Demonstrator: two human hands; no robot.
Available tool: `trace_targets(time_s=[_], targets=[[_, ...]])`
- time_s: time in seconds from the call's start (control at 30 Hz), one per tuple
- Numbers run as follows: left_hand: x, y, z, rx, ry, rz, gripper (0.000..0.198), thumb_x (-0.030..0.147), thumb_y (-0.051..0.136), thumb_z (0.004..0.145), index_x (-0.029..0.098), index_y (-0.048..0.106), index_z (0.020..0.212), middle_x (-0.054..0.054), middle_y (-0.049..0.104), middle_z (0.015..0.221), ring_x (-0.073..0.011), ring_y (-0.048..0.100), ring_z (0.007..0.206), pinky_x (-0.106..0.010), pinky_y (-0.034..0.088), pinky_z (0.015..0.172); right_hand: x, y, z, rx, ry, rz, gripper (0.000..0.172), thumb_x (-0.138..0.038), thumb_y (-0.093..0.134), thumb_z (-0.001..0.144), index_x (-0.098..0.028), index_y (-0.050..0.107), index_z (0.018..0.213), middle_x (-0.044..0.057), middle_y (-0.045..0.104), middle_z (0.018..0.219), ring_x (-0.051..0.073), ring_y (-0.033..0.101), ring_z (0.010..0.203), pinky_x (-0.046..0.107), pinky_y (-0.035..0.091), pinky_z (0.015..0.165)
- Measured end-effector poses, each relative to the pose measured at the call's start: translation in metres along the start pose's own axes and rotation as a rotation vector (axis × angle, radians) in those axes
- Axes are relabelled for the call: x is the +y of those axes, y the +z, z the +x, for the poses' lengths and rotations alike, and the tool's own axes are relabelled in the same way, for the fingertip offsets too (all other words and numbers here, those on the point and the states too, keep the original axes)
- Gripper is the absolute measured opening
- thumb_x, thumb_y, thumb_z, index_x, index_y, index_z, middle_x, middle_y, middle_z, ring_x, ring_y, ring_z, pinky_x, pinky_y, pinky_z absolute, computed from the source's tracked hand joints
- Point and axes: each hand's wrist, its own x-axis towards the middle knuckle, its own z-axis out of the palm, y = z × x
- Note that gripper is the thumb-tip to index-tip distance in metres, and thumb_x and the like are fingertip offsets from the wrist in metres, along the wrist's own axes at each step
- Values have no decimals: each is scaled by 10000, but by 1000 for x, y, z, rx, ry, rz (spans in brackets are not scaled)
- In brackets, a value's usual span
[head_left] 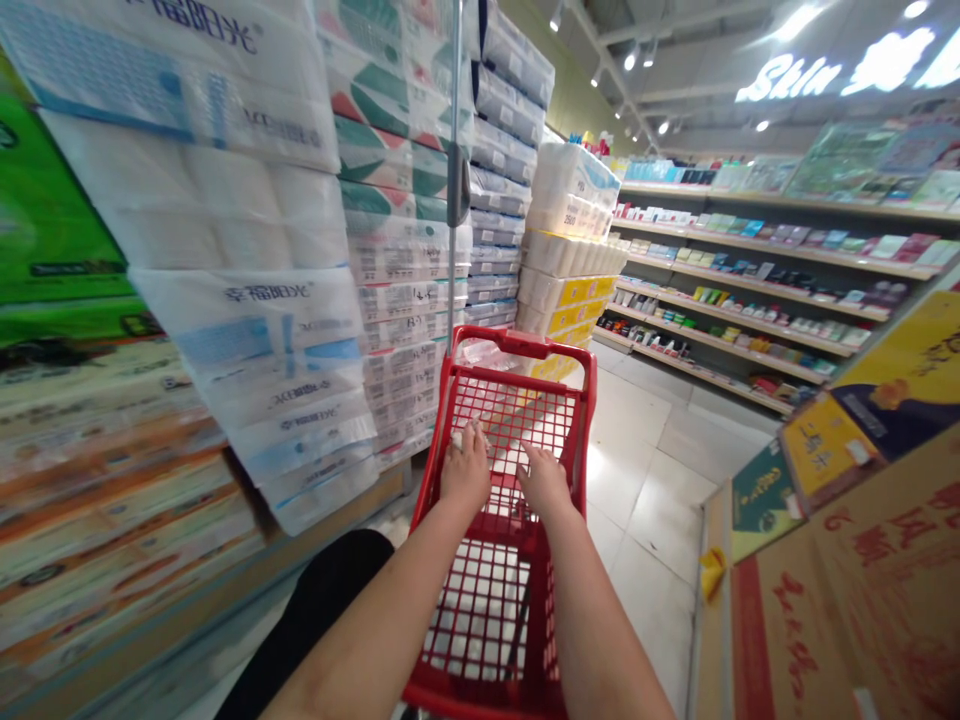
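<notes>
A red shopping cart (590,400) with a grid-patterned basket stands in front of me, and both my arms reach over it. My left hand (466,468) is over the grid on its left side, fingers stretched forward, with a ring showing on one finger. To its right, my right hand (543,480) hovers at or just above the grid, fingers spread and nothing held. Whether either palm touches the mesh I cannot tell. Beyond both hands is the cart's raised red far rim.
Tall stacks of wrapped paper rolls (277,330) line the left side. Cardboard boxes (885,570) stand close on the right. Further back are shelves of small products (750,285), reached by a tiled aisle floor (637,480). A thin metal pole (454,270) rises beyond the cart.
</notes>
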Motion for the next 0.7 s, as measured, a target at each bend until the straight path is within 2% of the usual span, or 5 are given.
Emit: trace_targets(time_s=[0.13,0.33,0.5,0.63,0.7], targets=[[4,5,-5,-57,252,7,638,146,437,853,226,343,1479,-43,194,1606,-351,222,1436,-531,230,1153,1,2,0,18,-13,10,484,-273,493,908,-260,458,1391,77,550,1359,226,452,1267,383,355,989],[2,2,-4,9,55,-2,584,183,355,909,130,308,1489,-134,159,1604,-355,307,1400,-509,318,1108,0,3,-2,24,-20,-3,506,-264,510,898,-252,447,1400,84,549,1358,233,440,1279,388,353,991],[6,7,-6,-21,245,-8,665,74,391,831,157,313,1486,-84,192,1603,-318,205,1448,-473,294,1140,1,3,-2,38,-22,9,493,-253,495,901,-246,456,1393,80,545,1365,219,447,1274,379,358,992],[-1,3,-1,20,20,-34,608,90,346,863,89,333,1470,-145,218,1586,-330,309,1404,-459,364,1102,1,4,-2,39,-24,11,497,-256,503,897,-242,459,1392,85,549,1360,234,443,1279,395,358,995],[-2,0,-2,22,-7,-46,618,86,352,856,74,323,1473,-163,219,1582,-335,282,1417,-459,369,1097,1,4,-2,36,-23,10,499,-259,504,896,-242,459,1393,86,550,1359,239,445,1277,398,357,994]])
